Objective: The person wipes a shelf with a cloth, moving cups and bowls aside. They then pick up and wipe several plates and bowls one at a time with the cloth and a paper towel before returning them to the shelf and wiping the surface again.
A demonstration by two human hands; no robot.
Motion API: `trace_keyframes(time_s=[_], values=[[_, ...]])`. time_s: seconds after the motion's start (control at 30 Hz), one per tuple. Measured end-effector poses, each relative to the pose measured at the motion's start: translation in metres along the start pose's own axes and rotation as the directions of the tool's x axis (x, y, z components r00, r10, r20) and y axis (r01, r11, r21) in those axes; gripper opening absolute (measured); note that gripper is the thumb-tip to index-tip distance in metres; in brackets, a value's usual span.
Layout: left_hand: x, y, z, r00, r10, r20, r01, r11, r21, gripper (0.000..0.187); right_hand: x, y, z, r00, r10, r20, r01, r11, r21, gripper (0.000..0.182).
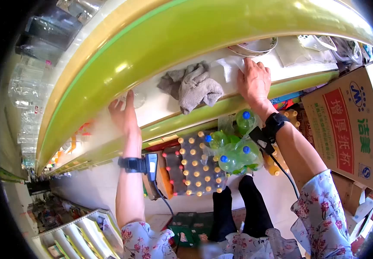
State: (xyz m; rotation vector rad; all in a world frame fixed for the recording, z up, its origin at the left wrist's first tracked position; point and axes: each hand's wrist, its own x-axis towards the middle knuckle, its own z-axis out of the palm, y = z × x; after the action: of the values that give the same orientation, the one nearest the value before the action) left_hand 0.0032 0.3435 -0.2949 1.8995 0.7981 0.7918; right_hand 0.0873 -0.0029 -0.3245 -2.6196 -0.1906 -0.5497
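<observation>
My left hand (124,113) reaches onto the white shelf (154,101), its thumb and fingers apart, beside a clear round item (139,100) partly under the upper shelf edge. Right of it a crumpled grey cloth (193,86) lies on the shelf, touched by neither hand. My right hand (255,80) rests at the shelf with its fingers bent, just below a patterned bowl (255,45). A thin white sheet (230,68) lies next to its fingers. The fingertips are partly hidden, and whether they hold anything is unclear.
A green upper shelf edge (160,56) arches over the hands. Below stand packs of bottles with yellow caps (199,166) and green bottles with blue caps (236,151). A large cardboard box (346,125) is at the right. Clear containers (31,86) fill a shelf at the upper left.
</observation>
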Motion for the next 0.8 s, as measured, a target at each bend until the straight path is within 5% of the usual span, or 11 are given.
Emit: trace_keyframes(time_s=[0.07, 0.37, 0.47, 0.57, 0.67, 0.77, 0.8], values=[[0.007, -0.006, 0.006, 0.985, 0.174, 0.010, -0.174, 0.984, 0.024, 0.069, 0.000, 0.000, 0.000, 1.000, -0.013, -0.018, 0.012, 1.000, -0.015, 0.031], [0.007, -0.004, -0.011, 0.920, 0.365, 0.141, -0.391, 0.846, 0.363, 0.073, 0.000, -0.001, -0.002, 1.000, 0.000, 0.012, 0.000, 1.000, 0.000, 0.033], [0.006, 0.001, -0.013, 0.945, 0.283, 0.164, -0.324, 0.880, 0.347, 0.071, 0.002, -0.001, 0.000, 1.000, 0.021, 0.012, -0.021, 1.000, 0.006, 0.033], [0.019, -0.045, -0.014, 0.926, 0.370, 0.073, -0.365, 0.831, 0.420, 0.065, 0.003, -0.001, -0.002, 0.998, 0.052, 0.031, -0.052, 0.998, 0.023, 0.033], [-0.057, 0.005, -0.010, 0.949, 0.308, 0.071, -0.316, 0.925, 0.211, 0.061, 0.003, 0.000, -0.003, 0.999, 0.024, 0.023, -0.025, 0.999, 0.043, 0.032], [-0.093, 0.062, 0.025, 0.870, 0.129, 0.475, -0.144, 0.990, -0.005, 0.065, 0.002, 0.009, -0.001, 0.999, -0.018, 0.039, 0.014, 0.996, 0.091, 0.032], [-0.091, 0.071, 0.041, 0.823, 0.088, 0.561, -0.142, 0.988, 0.054, 0.072, 0.004, 0.012, -0.006, 0.996, -0.014, 0.092, 0.003, 0.993, 0.120, 0.032]])
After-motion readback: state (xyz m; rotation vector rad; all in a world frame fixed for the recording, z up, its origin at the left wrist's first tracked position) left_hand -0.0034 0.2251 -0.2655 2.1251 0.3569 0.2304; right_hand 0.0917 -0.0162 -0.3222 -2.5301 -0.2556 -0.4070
